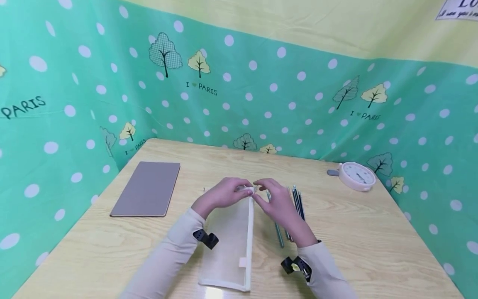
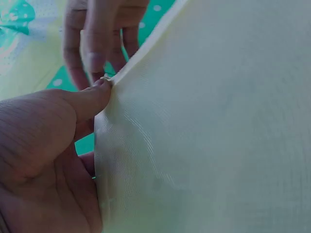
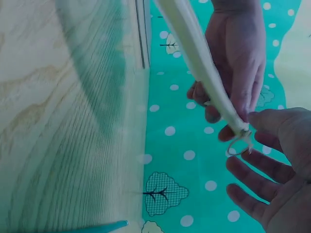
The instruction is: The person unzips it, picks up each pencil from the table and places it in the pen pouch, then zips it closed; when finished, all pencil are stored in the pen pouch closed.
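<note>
A pale mesh zip pouch [image 1: 228,236] stands tilted up from the table at its far end, its white edging running along the right side. My left hand [image 1: 228,192] pinches the pouch's far corner between thumb and fingers. In the left wrist view the thumb presses on that corner beside the sheer fabric. A small ring pull [image 3: 238,145] hangs from the corner in the right wrist view. Around it curve the loose, spread fingers of my right hand [image 1: 278,203], with a fingertip at the ring and the thumb near the corner. Whether they touch it, I cannot tell.
Several dark pencils [image 1: 297,201] and a teal pencil [image 1: 279,232] lie right of the pouch, partly behind the right forearm. A grey-brown notebook [image 1: 147,189] rests at the left. Toward the back right is a pink-rimmed clock [image 1: 357,176] beside a small grey object [image 1: 332,172].
</note>
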Demonstrator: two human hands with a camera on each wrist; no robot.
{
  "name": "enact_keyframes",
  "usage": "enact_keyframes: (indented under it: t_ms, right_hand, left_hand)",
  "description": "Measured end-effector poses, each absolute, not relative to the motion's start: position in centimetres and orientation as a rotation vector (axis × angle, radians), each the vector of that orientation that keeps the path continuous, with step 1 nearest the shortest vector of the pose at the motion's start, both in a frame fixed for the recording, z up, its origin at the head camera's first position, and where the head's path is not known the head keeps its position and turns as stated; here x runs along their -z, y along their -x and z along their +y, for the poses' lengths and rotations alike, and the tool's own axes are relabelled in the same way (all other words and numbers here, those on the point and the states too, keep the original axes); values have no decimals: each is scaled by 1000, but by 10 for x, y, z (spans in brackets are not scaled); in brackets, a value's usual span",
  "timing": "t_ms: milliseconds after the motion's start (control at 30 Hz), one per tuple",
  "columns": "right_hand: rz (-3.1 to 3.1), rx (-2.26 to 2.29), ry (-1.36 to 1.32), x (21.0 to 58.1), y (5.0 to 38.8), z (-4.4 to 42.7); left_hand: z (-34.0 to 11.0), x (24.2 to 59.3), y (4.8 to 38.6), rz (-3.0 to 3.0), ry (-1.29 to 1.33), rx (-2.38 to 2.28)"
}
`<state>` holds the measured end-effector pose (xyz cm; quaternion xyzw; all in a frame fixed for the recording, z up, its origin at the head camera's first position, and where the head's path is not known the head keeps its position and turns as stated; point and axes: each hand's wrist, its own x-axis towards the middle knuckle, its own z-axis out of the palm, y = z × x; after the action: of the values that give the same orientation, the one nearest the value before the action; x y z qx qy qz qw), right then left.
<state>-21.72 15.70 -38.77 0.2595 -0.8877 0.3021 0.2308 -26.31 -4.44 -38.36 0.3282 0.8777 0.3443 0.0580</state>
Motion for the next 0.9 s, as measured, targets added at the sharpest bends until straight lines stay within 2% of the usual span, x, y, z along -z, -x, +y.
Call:
enact_keyframes:
  t_ms: [467,900]
  right_hand:
    - [-2446,-970,-744,388,224,161]
    - [-2319,-914,-801,391,220,163]
  left_hand:
    - [-42,379,258,2655,-1006,-1084]
    - [-48,379,257,2646,-983,-1225]
